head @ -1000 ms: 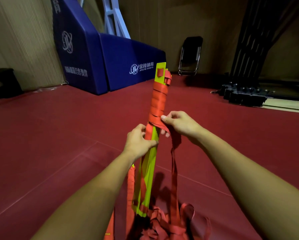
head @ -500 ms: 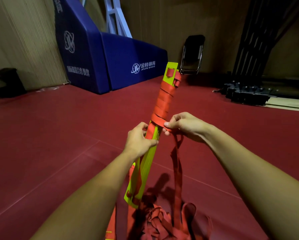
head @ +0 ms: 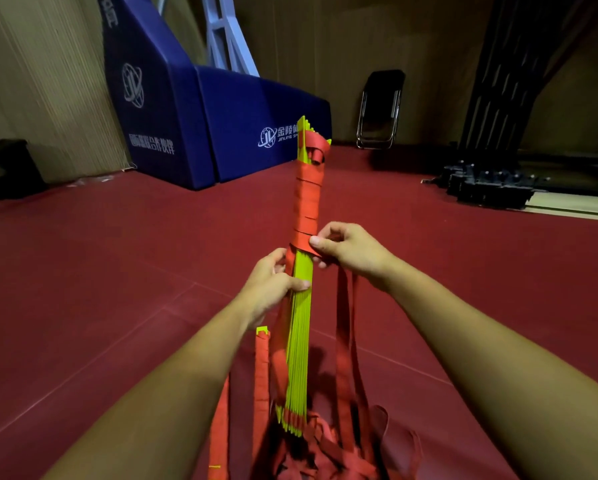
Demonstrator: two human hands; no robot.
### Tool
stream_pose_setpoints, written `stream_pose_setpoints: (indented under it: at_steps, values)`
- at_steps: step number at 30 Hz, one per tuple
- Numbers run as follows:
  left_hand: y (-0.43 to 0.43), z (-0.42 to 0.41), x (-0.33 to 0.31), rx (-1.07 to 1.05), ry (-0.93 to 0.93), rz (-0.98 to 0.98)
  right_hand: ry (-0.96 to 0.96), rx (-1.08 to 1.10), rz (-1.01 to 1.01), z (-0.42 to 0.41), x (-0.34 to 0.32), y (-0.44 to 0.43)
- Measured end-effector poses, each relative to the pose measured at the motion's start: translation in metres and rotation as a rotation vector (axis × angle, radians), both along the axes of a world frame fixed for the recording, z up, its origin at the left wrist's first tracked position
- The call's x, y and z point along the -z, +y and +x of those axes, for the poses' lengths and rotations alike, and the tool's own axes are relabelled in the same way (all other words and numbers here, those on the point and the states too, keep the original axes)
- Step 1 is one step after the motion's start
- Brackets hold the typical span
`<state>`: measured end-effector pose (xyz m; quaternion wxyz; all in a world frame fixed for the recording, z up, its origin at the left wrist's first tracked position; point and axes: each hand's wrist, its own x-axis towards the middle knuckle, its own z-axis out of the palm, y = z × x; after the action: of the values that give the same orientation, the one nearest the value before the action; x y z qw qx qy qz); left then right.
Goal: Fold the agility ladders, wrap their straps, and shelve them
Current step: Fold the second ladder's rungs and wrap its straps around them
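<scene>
Ladder bundle (head: 299,341) has rolled edge-on to the camera since half a second ago, laying another turn of red strap (head: 307,202) down its upper half. Left hand (head: 269,285) grips the bundle's middle. Right hand (head: 349,249) pinches the strap at the lowest wrap. The loose tail hangs to the floor (head: 117,271), so wrapping looks roughly half done.

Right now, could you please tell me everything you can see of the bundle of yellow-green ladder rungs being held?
The bundle of rungs is a stack of thin, flat yellow-green slats, plastic by the look, held nearly upright with its top leaning away. A red strap winds around its upper part in overlapping turns. The lower part is bare, with the slat edges fanning slightly. The left hand grips its middle, and the right hand pinches the lowest turn. Loose strap hangs down to the red floor.
</scene>
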<state>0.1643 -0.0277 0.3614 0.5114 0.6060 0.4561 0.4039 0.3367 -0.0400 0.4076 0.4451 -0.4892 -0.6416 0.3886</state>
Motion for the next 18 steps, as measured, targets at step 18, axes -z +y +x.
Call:
stream_pose_setpoints:
  at_steps: [18]
  values:
    - [-0.003, -0.002, -0.007, 0.081, -0.063, -0.063, 0.039, -0.158, -0.145, 0.005, -0.003, 0.002]
